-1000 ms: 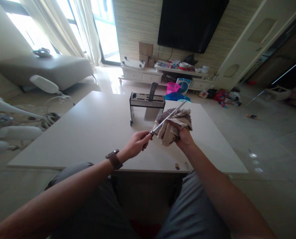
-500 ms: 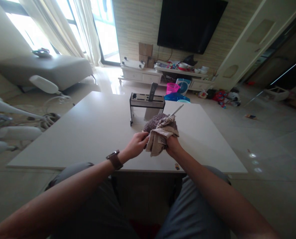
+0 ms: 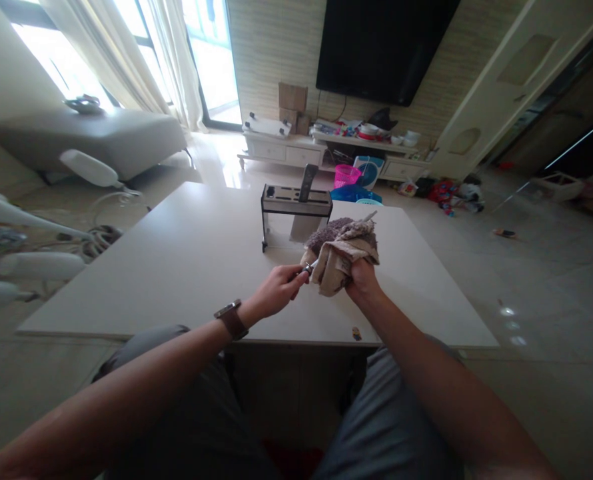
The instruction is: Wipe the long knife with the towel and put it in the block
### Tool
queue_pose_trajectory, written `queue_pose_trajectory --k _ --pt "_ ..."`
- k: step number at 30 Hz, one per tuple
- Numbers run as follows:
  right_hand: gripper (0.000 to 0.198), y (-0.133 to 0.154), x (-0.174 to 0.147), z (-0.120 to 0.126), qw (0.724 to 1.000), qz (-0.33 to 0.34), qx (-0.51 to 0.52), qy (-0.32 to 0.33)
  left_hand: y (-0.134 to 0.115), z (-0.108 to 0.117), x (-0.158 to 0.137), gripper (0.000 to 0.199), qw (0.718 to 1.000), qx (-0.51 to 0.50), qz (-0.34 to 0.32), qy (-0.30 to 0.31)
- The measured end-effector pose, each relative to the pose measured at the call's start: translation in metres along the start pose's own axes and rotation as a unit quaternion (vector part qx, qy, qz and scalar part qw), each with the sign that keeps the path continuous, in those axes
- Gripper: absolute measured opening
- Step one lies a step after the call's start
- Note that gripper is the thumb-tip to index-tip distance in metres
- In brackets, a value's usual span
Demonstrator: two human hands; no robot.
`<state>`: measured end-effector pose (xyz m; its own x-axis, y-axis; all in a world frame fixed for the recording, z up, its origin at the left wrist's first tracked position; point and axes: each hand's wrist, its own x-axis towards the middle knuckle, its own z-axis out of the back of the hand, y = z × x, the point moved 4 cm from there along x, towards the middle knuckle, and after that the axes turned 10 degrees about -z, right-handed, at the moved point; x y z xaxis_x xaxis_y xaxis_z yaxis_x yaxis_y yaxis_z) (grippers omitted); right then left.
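My left hand (image 3: 282, 288), a watch on its wrist, is closed around the dark handle of a slim metal rod (image 3: 314, 265). The rod runs up to the right through a brown-and-beige towel (image 3: 340, 257), and its pale tip pokes out beyond the cloth. My right hand (image 3: 362, 280) grips the towel from the right side, wrapping it around the rod; the cloth hides some of its fingers. Just behind the towel a knife block (image 3: 289, 195) stands on the white table (image 3: 191, 267), with a cleaver (image 3: 307, 183) upright in one slot.
A small sticker (image 3: 356, 333) lies near the table's front edge. White-backed chairs (image 3: 41, 265) stand at the left. Beyond the table are a pink basket (image 3: 346, 175), a cluttered low cabinet (image 3: 286, 148) and toys (image 3: 449, 193) on the floor.
The towel and my right hand have slid to the right and slightly up. Between my left hand and the cloth some of the rod now shows, while less of its tip sticks out.
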<state>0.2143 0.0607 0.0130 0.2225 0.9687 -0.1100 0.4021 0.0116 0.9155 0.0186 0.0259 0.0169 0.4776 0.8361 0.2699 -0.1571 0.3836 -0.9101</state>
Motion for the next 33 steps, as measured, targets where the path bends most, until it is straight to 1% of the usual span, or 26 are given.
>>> queue_pose_trajectory --k 3,6,10,14,17,19,21,23,26,28,30,31,33 --pt "0.039 0.017 0.018 0.016 0.998 -0.011 0.052 -0.028 -0.001 -0.003 -0.001 0.041 1.000 -0.017 0.015 0.012" --pt "0.039 0.033 0.033 0.033 0.996 0.006 0.082 -0.039 -0.001 -0.005 -0.001 0.044 0.998 -0.036 0.027 0.033" --pt "0.030 0.051 0.048 0.054 0.993 0.018 0.107 -0.052 0.001 -0.007 -0.002 0.046 0.995 -0.063 0.041 0.065" --pt "0.018 0.069 0.056 0.076 0.987 0.051 0.120 -0.089 0.004 -0.007 -0.002 0.047 0.991 -0.087 0.055 0.082" --pt "0.015 0.077 0.056 0.081 0.986 0.055 0.128 -0.094 0.006 -0.008 -0.002 0.048 0.988 -0.124 0.059 0.077" --pt "0.015 0.077 0.052 0.075 0.989 0.037 0.125 -0.074 0.007 -0.007 -0.001 0.049 0.985 -0.150 0.055 0.059" --pt "0.017 0.071 0.046 0.063 0.991 0.011 0.121 -0.050 0.007 -0.005 0.000 0.049 0.985 -0.166 0.047 0.028" --pt "0.022 0.058 0.037 0.049 0.992 -0.025 0.119 -0.037 0.008 -0.002 0.002 0.049 0.984 -0.176 0.035 -0.004" --pt "0.031 0.031 0.020 0.026 0.991 -0.077 0.103 -0.027 0.008 0.002 0.003 0.048 0.984 -0.173 0.022 -0.041" --pt "0.035 0.013 0.005 0.009 0.992 -0.096 0.077 -0.004 0.009 0.003 0.003 0.047 0.985 -0.163 0.019 -0.053" --pt "0.038 -0.003 -0.009 -0.008 0.993 -0.103 0.052 0.038 0.010 0.002 0.003 0.048 0.987 -0.147 0.022 -0.054" --pt "0.039 -0.009 -0.015 -0.014 0.993 -0.101 0.041 0.054 0.010 0.002 0.003 0.048 0.989 -0.135 0.021 -0.052" --pt "0.038 -0.020 -0.023 -0.021 0.993 -0.098 0.016 0.064 0.010 0.001 0.003 0.047 0.993 -0.105 0.015 -0.045"
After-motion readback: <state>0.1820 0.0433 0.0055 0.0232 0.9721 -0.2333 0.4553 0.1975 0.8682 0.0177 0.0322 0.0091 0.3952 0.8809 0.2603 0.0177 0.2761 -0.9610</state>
